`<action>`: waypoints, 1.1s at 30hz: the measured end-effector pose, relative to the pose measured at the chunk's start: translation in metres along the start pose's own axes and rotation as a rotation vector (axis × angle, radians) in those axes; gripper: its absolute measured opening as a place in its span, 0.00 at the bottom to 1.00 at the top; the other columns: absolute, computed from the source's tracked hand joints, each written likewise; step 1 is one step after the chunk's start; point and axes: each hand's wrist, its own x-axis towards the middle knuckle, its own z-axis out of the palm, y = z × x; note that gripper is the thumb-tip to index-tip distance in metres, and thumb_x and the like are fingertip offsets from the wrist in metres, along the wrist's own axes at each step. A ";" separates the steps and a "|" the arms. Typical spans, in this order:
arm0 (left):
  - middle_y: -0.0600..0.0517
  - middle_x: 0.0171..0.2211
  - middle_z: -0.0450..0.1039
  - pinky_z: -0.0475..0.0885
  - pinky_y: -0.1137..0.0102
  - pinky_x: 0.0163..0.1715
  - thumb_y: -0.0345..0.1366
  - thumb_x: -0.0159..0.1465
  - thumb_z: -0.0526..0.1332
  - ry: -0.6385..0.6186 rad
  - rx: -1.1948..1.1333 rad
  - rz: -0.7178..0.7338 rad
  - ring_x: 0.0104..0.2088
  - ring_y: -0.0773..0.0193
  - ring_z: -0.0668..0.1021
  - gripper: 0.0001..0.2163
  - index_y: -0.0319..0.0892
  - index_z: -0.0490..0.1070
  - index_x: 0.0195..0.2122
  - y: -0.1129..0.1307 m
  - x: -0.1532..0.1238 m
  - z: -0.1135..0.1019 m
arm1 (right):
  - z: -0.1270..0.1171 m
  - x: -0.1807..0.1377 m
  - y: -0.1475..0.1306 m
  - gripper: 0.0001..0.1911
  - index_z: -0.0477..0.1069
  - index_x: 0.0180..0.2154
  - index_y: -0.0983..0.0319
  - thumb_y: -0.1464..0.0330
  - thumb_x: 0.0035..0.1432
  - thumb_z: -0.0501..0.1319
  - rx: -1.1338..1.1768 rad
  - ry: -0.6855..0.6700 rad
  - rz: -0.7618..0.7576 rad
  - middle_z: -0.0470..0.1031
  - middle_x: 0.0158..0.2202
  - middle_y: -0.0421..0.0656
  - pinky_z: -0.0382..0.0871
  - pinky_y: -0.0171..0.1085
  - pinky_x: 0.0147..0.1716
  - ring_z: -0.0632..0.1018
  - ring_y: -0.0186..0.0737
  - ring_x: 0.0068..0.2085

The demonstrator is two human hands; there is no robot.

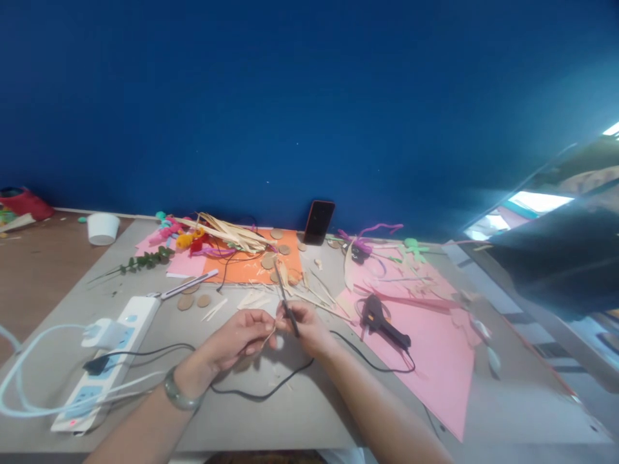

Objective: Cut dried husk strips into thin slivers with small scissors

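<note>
Near the middle of the table, my left hand [245,335] is closed, pinching a thin straw-coloured strand [269,336] between thumb and fingers. A greenish bangle sits on that wrist. My right hand [309,327] is closed too, its fingertips meeting those of the left at the strand. It grips a slim dark tool [289,312] with a long, narrow grey end pointing away from me; whether it is tweezers or scissors I cannot tell. Beyond the hands lie pale strips [254,299] and several round wooden discs [268,260], some on an orange sheet [222,269].
A black glue gun [387,322] rests on pink paper [435,374] at right, its cord running beneath my hands. At left are a power strip [130,328], a utility knife [188,285] and a white cup [102,229]. A phone [319,222] leans against the blue wall.
</note>
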 end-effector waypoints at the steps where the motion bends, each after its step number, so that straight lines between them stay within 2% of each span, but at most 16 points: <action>1: 0.51 0.22 0.73 0.45 0.78 0.14 0.42 0.55 0.64 0.032 0.029 0.023 0.13 0.78 0.57 0.12 0.38 0.69 0.29 -0.001 0.000 0.000 | 0.000 0.000 0.000 0.14 0.69 0.23 0.64 0.63 0.41 0.71 -0.009 0.005 0.003 0.66 0.22 0.36 0.60 0.31 0.25 0.66 0.29 0.23; 5: 0.53 0.21 0.71 0.57 0.78 0.18 0.42 0.55 0.65 0.203 0.147 0.161 0.17 0.75 0.66 0.11 0.37 0.71 0.28 0.001 0.001 0.000 | -0.001 0.003 0.004 0.17 0.67 0.22 0.64 0.60 0.40 0.70 -0.095 0.023 -0.020 0.65 0.22 0.37 0.60 0.31 0.25 0.65 0.30 0.24; 8: 0.53 0.21 0.73 0.64 0.76 0.22 0.38 0.50 0.69 0.213 0.185 0.168 0.20 0.71 0.71 0.11 0.38 0.71 0.28 0.003 0.000 -0.003 | -0.002 0.004 0.007 0.16 0.67 0.22 0.64 0.60 0.41 0.70 -0.175 0.029 -0.055 0.65 0.23 0.37 0.60 0.31 0.26 0.65 0.31 0.25; 12: 0.52 0.23 0.75 0.67 0.75 0.24 0.35 0.47 0.70 0.250 0.224 0.159 0.22 0.69 0.73 0.10 0.37 0.73 0.27 0.003 0.000 -0.006 | -0.001 0.004 0.007 0.15 0.67 0.22 0.63 0.60 0.44 0.68 -0.234 0.056 -0.084 0.65 0.23 0.37 0.60 0.32 0.27 0.65 0.32 0.26; 15: 0.53 0.22 0.73 0.65 0.77 0.21 0.35 0.48 0.69 0.315 0.190 0.200 0.20 0.72 0.71 0.11 0.37 0.75 0.31 0.003 0.001 -0.007 | -0.001 0.003 0.004 0.15 0.65 0.25 0.63 0.58 0.47 0.65 -0.291 0.084 -0.087 0.65 0.24 0.38 0.60 0.33 0.29 0.65 0.33 0.27; 19: 0.58 0.15 0.67 0.57 0.80 0.13 0.37 0.48 0.69 0.441 0.059 0.232 0.15 0.75 0.66 0.12 0.37 0.73 0.32 0.005 0.001 -0.008 | 0.003 0.000 -0.003 0.16 0.63 0.28 0.62 0.57 0.50 0.61 -0.368 -0.065 -0.049 0.63 0.25 0.37 0.59 0.32 0.29 0.64 0.33 0.28; 25: 0.56 0.17 0.69 0.63 0.79 0.16 0.37 0.51 0.68 0.427 -0.034 0.344 0.16 0.73 0.69 0.10 0.37 0.70 0.28 0.008 0.001 -0.009 | 0.007 -0.001 -0.006 0.10 0.61 0.26 0.62 0.63 0.51 0.58 -0.581 -0.288 0.004 0.63 0.23 0.36 0.59 0.32 0.28 0.63 0.32 0.26; 33: 0.56 0.16 0.70 0.65 0.78 0.17 0.39 0.52 0.67 0.427 -0.024 0.364 0.16 0.72 0.70 0.10 0.38 0.70 0.28 0.008 0.002 -0.012 | 0.006 -0.001 -0.007 0.09 0.58 0.23 0.62 0.66 0.52 0.56 -0.675 -0.338 0.005 0.59 0.21 0.35 0.58 0.31 0.28 0.62 0.31 0.26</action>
